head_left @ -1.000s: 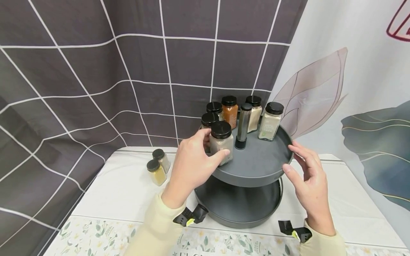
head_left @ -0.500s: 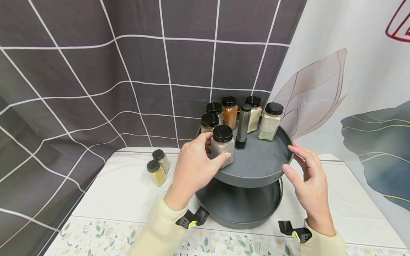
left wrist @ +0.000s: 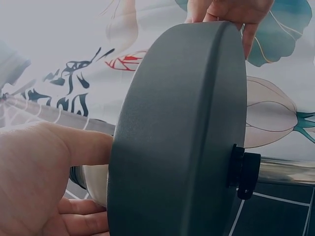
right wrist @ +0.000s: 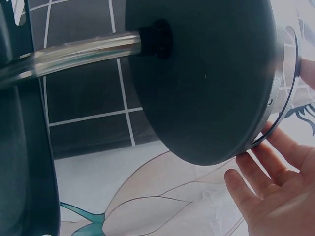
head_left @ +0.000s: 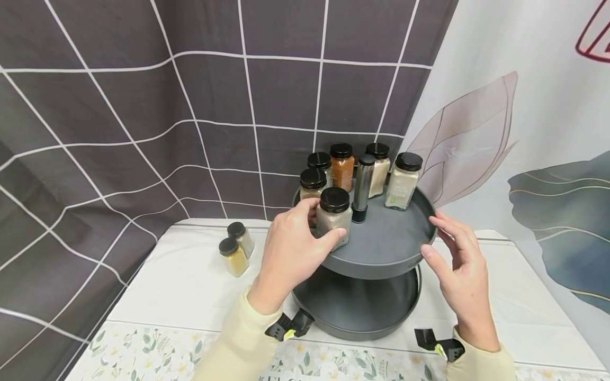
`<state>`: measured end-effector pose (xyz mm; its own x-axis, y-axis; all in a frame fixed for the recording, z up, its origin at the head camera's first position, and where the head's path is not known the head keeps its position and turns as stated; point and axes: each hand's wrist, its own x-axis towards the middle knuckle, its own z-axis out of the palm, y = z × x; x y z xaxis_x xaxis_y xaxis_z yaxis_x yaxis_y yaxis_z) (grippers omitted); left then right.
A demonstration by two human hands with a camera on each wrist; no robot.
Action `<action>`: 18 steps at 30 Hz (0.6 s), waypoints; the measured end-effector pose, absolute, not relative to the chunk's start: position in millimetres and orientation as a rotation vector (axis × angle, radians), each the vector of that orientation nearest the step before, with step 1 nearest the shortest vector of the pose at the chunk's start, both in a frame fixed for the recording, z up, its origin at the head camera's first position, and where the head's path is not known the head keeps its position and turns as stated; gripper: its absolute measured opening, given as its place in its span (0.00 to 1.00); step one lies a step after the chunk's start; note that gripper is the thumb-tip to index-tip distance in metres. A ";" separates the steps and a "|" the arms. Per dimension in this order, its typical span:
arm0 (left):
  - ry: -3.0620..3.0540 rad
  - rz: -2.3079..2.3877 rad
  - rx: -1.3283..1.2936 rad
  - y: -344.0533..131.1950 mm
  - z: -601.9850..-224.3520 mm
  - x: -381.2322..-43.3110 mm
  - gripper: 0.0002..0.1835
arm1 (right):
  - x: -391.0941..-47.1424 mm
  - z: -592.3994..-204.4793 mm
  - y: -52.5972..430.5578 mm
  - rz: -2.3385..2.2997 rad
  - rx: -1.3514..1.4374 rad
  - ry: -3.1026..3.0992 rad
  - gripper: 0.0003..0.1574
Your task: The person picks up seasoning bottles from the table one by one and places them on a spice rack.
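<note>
While the left hand [head_left: 289, 247] grips a black-lidded jar [head_left: 334, 218] in curled fingers, right hand [head_left: 463, 270], fingers parted, touching upper tray [head_left: 388, 238]

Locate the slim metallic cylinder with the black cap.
In the head view, the cylinder stands on the upper tray, right of the jar in the left hand, in front of the orange jar.

Black-lidded square glass jar of greyish powder [head_left: 332, 219]: left side partly hidden by bare left hand [head_left: 292, 246]. Dark lettering [head_left: 286, 378] on white floral cloth [head_left: 157, 346]: cut off by head view's lower edge.
</note>
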<state>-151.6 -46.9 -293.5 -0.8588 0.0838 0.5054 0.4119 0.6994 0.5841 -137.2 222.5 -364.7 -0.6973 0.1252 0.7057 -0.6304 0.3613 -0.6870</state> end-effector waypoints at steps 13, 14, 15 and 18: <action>-2.460 -0.913 -0.442 -50.4 -292.9 -152.7 0.33 | -137.7 -366.0 224.8 1.402 0.410 -1.963 0.31; -2.460 -0.907 -0.449 -51.0 -293.0 -152.9 0.33 | -137.6 -366.1 224.9 1.401 0.411 -1.962 0.31; -2.458 -0.904 -0.456 -51.6 -293.0 -152.9 0.33 | -137.6 -366.1 225.0 1.401 0.412 -1.960 0.31; -2.440 -0.904 -0.474 -54.2 -293.5 -152.5 0.33 | -137.9 -366.3 225.1 1.403 0.416 -1.954 0.31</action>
